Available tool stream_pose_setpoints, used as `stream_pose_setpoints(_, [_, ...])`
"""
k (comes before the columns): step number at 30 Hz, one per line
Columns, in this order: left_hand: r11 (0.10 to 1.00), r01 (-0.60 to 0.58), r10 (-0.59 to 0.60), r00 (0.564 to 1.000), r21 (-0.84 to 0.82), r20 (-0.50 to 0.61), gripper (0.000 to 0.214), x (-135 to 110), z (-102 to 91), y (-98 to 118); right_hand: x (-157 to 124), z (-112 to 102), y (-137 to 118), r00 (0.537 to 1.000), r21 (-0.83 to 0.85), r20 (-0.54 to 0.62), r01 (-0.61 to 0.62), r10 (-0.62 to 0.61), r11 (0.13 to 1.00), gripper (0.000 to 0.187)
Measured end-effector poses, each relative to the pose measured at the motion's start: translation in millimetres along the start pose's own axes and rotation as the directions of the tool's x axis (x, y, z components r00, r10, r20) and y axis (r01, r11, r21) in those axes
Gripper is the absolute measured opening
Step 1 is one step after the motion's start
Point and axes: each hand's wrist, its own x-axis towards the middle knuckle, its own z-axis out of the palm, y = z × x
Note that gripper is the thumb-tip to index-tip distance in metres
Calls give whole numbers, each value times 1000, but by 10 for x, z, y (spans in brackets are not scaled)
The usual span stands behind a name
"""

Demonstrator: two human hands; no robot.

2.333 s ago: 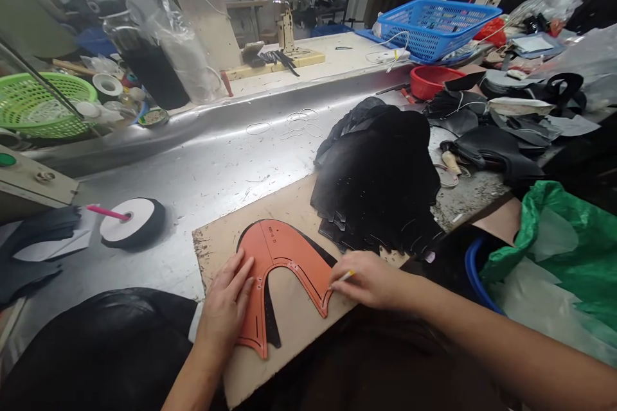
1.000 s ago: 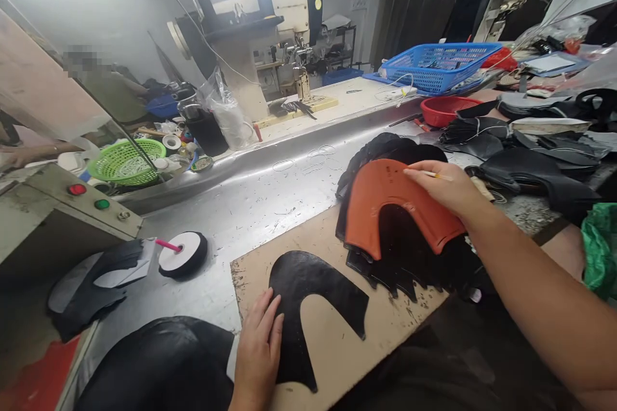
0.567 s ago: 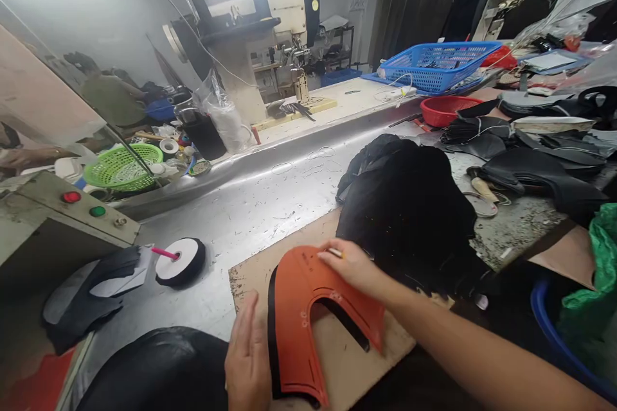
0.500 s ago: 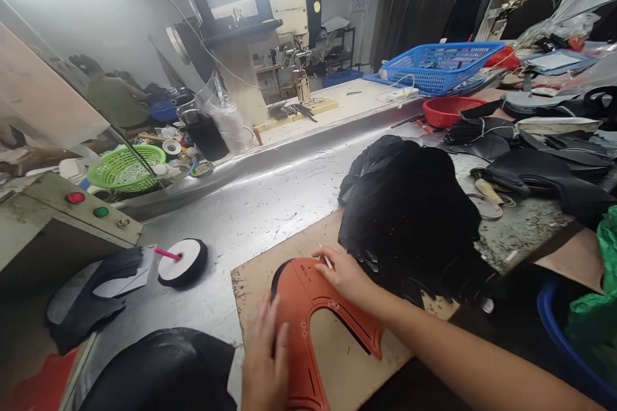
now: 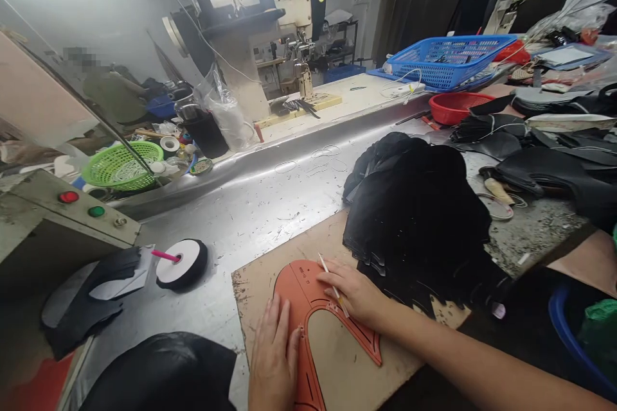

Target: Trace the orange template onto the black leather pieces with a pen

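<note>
An orange-red U-shaped template [image 5: 290, 279] with slots and printed marks lies on a tan board [image 5: 260, 276]. Black shows through its slots and along parts of its edge. My left hand [image 5: 274, 350] rests on the template's left arm, fingers stretched out and holding nothing. Over the template's right side, my right hand [image 5: 355, 292] has a slim pale pen [image 5: 342, 302] between its fingers, slanting across the template. Its thumb is mostly hidden. Just beyond that hand rises a big stack of black cut pieces [image 5: 414, 218].
A white-sided roll of black tape [image 5: 186, 260] with a pink stick in it stands at left. Black pieces [image 5: 164, 372] lie at front left. A sewing machine [image 5: 241, 58], a green basket [image 5: 118, 164], a blue basket [image 5: 443, 64] and a red basket [image 5: 457, 107] line the back.
The black strip at the template's upper left edge no longer shows. My left hand has shifted right onto the template. The pen has swung round, now lying across the template.
</note>
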Motion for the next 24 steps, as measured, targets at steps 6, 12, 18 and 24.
stream_pose_setpoints(6, [999,11,-12,1000,-34,-24,48,-22,7,29,-5,-7,22,1000,-17,7,12,-12,1000,21])
stream_pose_setpoints(12, [999,-49,48,998,-18,-40,44,34,-39,34,-7,-15,45,999,-41,17,33,-32,999,21])
stream_pose_setpoints(18, [995,-80,80,997,-56,-4,42,71,-59,-35,-31,-16,57,999,-37,11,38,-38,999,23])
stream_pose_setpoints(24, [994,-95,94,995,-48,-24,40,72,-46,-26,-44,-36,72,999,-30,39,21,-20,999,26])
